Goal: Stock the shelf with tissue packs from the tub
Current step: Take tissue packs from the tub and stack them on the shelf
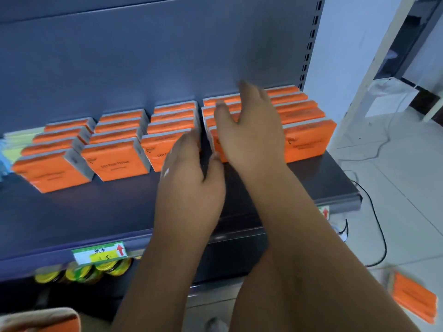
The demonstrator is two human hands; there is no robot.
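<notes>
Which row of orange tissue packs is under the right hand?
The second row from the right: the right hand is spread over its front packs. The left hand is at the neighbouring row instead.

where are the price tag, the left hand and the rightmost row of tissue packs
price tag (99, 252): head view, middle of the label
left hand (189, 188): head view, back of the hand
rightmost row of tissue packs (309, 140): head view, orange front of the nearest pack
</notes>
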